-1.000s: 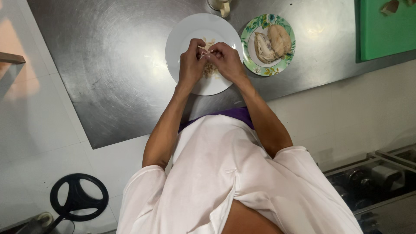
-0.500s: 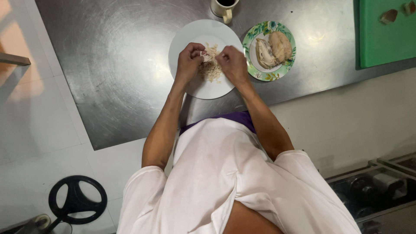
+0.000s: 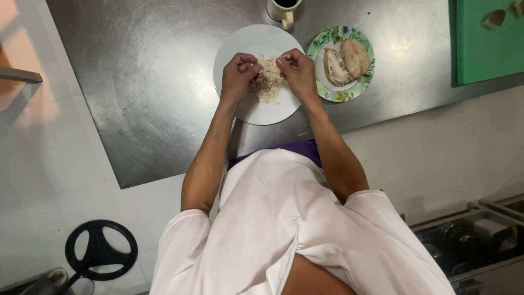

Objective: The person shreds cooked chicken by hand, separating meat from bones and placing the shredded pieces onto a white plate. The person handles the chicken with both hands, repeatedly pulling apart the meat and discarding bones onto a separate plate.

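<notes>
Near the top centre of the frame, the left hand (image 3: 238,74) and right hand (image 3: 297,71) meet over a white plate (image 3: 245,43) on the steel counter (image 3: 136,82), fingers pinched on shredded meat (image 3: 270,82). Just right sits a patterned plate (image 3: 368,65) with cooked meat pieces (image 3: 345,60); a mug (image 3: 282,10) stands above.

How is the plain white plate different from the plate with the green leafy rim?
The plain white round plate is larger than the round plate with the green leaf-patterned rim. The white plate holds a pile of pale shredded food, while the patterned plate holds larger whole pieces. Both hands, left hand and right hand, work over the white plate; the patterned one sits untouched beside it. Both rest on the grey metal worktop.
</notes>
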